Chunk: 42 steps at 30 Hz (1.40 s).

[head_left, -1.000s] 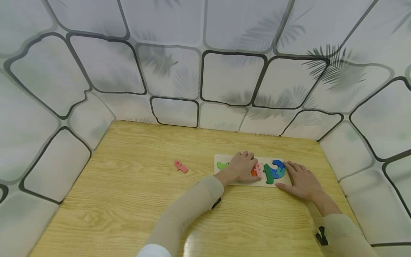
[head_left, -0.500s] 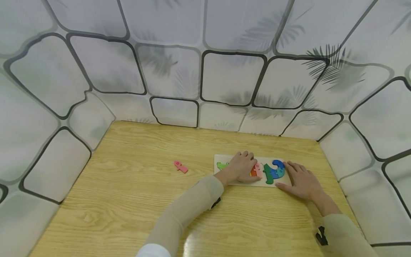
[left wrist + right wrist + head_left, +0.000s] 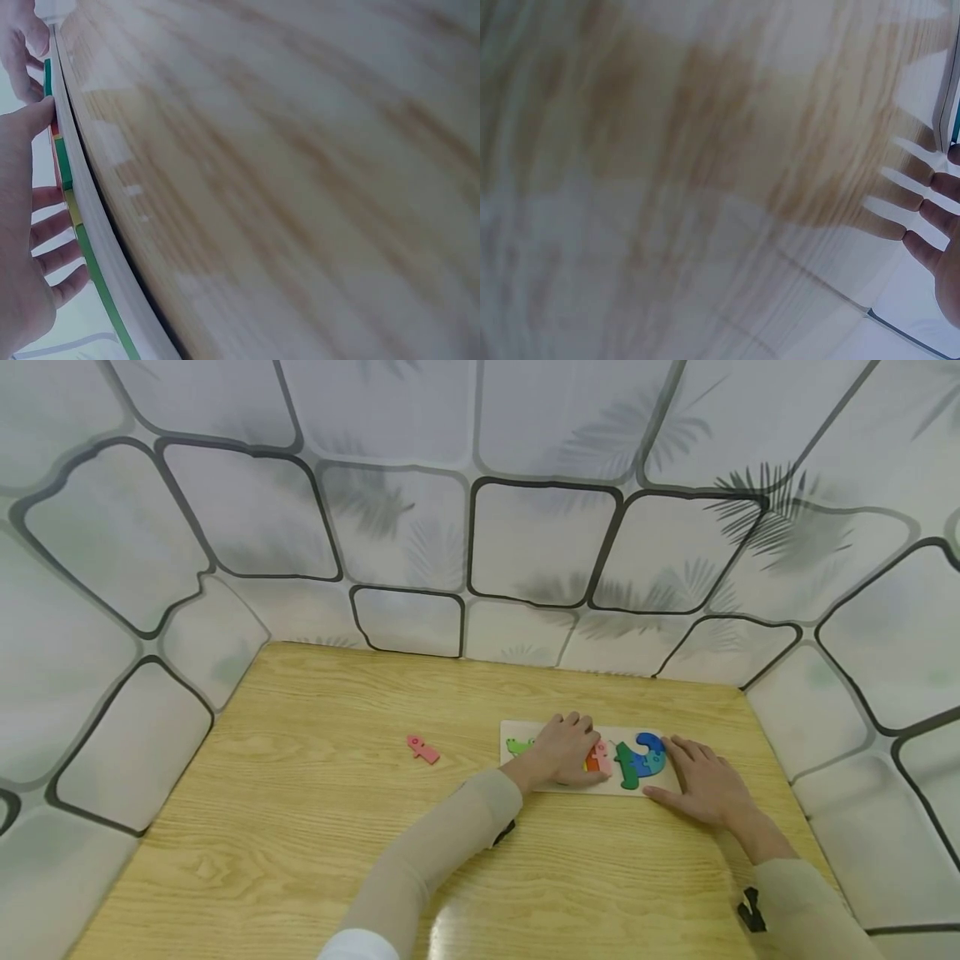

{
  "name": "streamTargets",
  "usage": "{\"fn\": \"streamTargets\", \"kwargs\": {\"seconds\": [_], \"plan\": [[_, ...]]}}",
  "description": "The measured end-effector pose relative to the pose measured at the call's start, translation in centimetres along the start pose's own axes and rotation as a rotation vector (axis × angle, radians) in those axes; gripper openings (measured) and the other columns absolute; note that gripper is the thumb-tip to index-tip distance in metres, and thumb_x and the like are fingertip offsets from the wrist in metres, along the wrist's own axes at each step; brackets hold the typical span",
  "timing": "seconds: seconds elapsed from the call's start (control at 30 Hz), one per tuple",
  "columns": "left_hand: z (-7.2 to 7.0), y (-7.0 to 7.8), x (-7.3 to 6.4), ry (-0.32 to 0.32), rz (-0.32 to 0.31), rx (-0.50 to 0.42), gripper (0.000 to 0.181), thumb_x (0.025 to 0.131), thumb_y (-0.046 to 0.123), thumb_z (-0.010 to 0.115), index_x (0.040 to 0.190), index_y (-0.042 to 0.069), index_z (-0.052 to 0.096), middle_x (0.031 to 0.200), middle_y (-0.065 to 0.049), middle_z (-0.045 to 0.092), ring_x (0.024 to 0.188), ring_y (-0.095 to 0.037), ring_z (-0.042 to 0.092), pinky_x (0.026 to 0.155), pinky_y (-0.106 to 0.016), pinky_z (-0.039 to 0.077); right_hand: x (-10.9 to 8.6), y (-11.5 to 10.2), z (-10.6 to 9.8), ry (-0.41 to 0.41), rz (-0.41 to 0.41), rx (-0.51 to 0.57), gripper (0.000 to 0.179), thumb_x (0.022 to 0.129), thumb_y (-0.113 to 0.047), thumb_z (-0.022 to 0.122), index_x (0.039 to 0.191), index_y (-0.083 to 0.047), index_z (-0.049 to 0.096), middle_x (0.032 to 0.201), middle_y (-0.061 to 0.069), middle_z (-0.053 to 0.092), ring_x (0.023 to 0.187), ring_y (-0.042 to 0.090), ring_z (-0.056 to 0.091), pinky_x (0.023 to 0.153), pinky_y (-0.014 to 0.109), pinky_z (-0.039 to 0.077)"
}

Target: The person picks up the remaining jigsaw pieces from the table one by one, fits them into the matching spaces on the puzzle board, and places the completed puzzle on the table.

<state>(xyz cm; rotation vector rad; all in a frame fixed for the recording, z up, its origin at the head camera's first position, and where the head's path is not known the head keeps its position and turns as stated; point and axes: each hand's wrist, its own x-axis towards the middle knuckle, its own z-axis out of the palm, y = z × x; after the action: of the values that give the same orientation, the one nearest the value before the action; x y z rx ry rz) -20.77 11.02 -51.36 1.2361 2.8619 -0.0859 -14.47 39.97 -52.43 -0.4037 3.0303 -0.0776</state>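
Observation:
A pale wooden puzzle board lies flat on the table, bearing coloured pieces. My left hand rests across its middle, fingers spread, thumb beside a light pink piece. Under that palm, part of the board is hidden; a green crocodile-like head shows to its left. Right of the thumb sit a green piece and joined blue pieces. My right hand lies at the board's right end, fingers extended. In the right wrist view, the fingertips of this hand meet the tabletop.
A loose pink puzzle piece lies on the wooden table, left of the board. Patterned fabric walls rise behind the table and at both sides.

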Motion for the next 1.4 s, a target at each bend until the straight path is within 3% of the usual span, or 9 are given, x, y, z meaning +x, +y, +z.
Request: {"fn": "streamTargets", "kwargs": {"seconds": [0.63,1.07,1.4], "plan": [[-0.1,-0.2,0.0,-0.019,0.016,-0.035,0.077,0.097,0.079,0.044,0.148,0.023,0.058,0.148,-0.001,0.055,0.132,-0.020,0.054,0.113,-0.039,0.047,0.0,0.0,-0.1,-0.004,0.005,-0.006,0.107,0.090,-0.076,0.062,0.163,-0.003,0.035,0.163,0.026,0.041,0.144,0.055,0.043,0.109,0.076,0.042],[-1.1,-1.0,-1.1,-0.071,0.025,-0.095,0.082,0.098,0.077,0.046,0.156,0.020,0.050,0.155,-0.004,0.052,0.138,-0.021,0.051,0.118,-0.040,0.044,0.0,0.0,-0.2,-0.009,0.003,-0.007,0.107,0.090,-0.075,0.062,0.163,-0.002,0.036,0.163,0.026,0.041,0.144,0.055,0.043,0.110,0.075,0.042],[-1.4,-2.1,-2.2,-0.076,0.014,-0.044,0.083,0.097,0.078,0.047,0.156,0.020,0.050,0.157,-0.003,0.051,0.143,-0.021,0.050,0.118,-0.041,0.044,-0.1,0.1,-0.1,0.006,-0.006,-0.007,0.106,0.090,-0.074,0.063,0.163,-0.001,0.036,0.162,0.026,0.042,0.143,0.055,0.044,0.111,0.074,0.042]]}}
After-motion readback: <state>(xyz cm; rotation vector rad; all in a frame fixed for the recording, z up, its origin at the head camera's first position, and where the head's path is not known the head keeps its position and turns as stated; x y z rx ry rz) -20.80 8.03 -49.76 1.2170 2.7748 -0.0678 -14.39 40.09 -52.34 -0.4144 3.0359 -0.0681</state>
